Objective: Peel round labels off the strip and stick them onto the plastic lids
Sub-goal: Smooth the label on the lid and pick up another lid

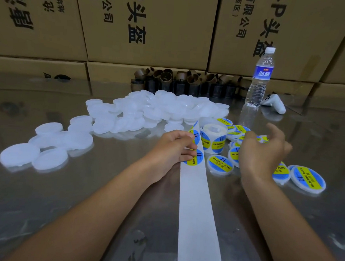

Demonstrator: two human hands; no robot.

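Near the middle of the counter, the left grip curls its fingers onto the strip, clamping it, with fingertips on a round label just short of the roll. Beside it, the right grip hovers with fingers loosely apart, holding nothing, over the labelled lids. Bare plastic lids lie heaped toward the far edge and the left side.

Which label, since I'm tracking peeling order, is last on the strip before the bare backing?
The label at the left hand's fingertips; below it the strip is bare, others lie toward the roll.
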